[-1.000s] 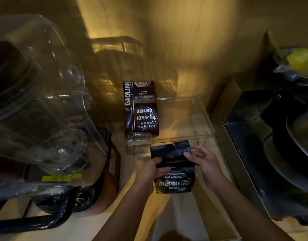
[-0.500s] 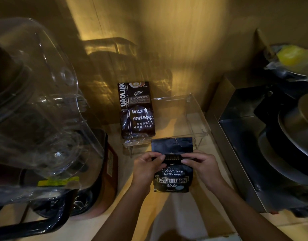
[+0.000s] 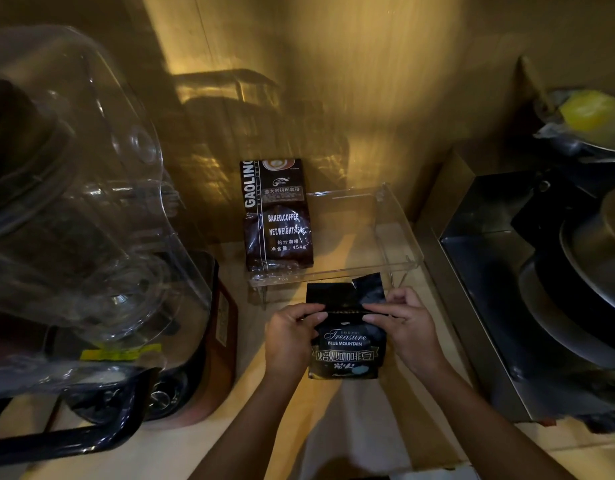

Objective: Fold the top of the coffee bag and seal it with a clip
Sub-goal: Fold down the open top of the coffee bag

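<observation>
The black coffee bag (image 3: 346, 337) is standing upright on the table (image 3: 417, 386), just in front of a clear plastic tray (image 3: 399, 237), its torn top edge sticking up unfolded. The left hand (image 3: 290, 337) is pinching the bag's upper left side, and the right hand (image 3: 405, 329) is pinching its upper right. A second, taller coffee bag (image 3: 276, 216) is leaning in the tray behind.

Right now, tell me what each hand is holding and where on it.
Both hold the black Blue Mountain coffee bag. The left hand pinches its left edge and the right hand its right edge, both at the crease below the open top.
</observation>
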Available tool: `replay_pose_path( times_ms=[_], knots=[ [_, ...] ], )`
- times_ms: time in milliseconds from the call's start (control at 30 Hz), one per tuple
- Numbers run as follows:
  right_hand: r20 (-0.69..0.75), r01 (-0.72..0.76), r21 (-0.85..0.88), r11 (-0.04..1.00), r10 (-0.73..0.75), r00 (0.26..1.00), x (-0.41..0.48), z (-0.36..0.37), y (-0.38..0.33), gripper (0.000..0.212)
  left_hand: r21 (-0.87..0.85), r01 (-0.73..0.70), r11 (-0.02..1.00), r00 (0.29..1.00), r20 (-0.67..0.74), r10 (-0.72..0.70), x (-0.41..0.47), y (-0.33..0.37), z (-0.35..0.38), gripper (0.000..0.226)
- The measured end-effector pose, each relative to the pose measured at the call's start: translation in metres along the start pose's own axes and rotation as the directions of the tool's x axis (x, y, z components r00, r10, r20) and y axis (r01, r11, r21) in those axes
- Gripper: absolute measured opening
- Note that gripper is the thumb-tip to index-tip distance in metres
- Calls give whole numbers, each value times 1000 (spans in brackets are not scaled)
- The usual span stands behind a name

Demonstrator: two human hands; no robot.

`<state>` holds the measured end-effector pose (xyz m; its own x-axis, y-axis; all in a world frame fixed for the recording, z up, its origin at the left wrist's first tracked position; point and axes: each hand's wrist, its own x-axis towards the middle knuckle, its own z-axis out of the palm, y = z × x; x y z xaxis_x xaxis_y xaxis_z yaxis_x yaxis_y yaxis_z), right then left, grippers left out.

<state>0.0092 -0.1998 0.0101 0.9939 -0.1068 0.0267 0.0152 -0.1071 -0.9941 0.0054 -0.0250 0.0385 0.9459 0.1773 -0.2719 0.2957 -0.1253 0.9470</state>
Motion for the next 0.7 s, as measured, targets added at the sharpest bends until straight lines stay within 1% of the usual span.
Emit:
replay_pose_path(
  times_ms=[100, 167, 200, 233, 300, 333, 400, 433, 500, 533, 567, 600, 700],
  knots=[
    [-26, 57, -99, 993, -60, 998, 0, -1, 0, 29, 71, -19, 997, 999, -29, 21, -1, -1, 0, 12],
    [-25, 80, -199, 977, -87, 996, -1, -1, -2, 26, 112, -41, 993, 998, -33, 45, -3, -1, 0, 12],
    [-22, 102, -259, 960, -111, 994, -2, -1, -3, 23, 164, -71, 984, 997, -30, 77, -3, -1, -1, 12],
    [-17, 125, -305, 944, -136, 991, -2, -1, -4, 21, 263, -110, 959, 992, -31, 123, -2, -2, -1, 12],
    [-13, 143, -340, 930, -157, 988, -3, -1, -6, 21, 495, -194, 847, 968, -42, 247, 0, -3, -3, 13],
    [-10, 145, -341, 929, -158, 987, -3, -2, -6, 21, 576, -238, 782, 949, -36, 315, 1, -2, -4, 13],
    [13, 153, -345, 926, -158, 987, -1, -3, -6, 19, 663, -330, 672, 911, 39, 410, 2, 0, -5, 13],
    [28, 158, -347, 924, -158, 987, -1, -3, -6, 18, 685, -392, 613, 889, 112, 444, 2, 1, -4, 14],
    [52, 161, -342, 926, -153, 987, 0, -3, -5, 16, 676, -538, 503, 823, 291, 489, 2, 5, 3, 15],
    [57, 151, -331, 932, -140, 989, 1, -2, -4, 14, 657, -595, 463, 787, 359, 501, 2, 7, 7, 15],
    [54, 132, -310, 942, -121, 991, 2, -1, -4, 13, 644, -628, 438, 763, 397, 510, 3, 9, 12, 14],
    [41, 105, -276, 955, -97, 994, 3, 0, -4, 14, 638, -636, 434, 755, 401, 518, 5, 10, 15, 13],
    [-50, 16, -141, 990, -24, 998, 3, 3, -6, 25, 638, -598, 485, 785, 346, 513, 11, 12, 17, 12]
  ],
)
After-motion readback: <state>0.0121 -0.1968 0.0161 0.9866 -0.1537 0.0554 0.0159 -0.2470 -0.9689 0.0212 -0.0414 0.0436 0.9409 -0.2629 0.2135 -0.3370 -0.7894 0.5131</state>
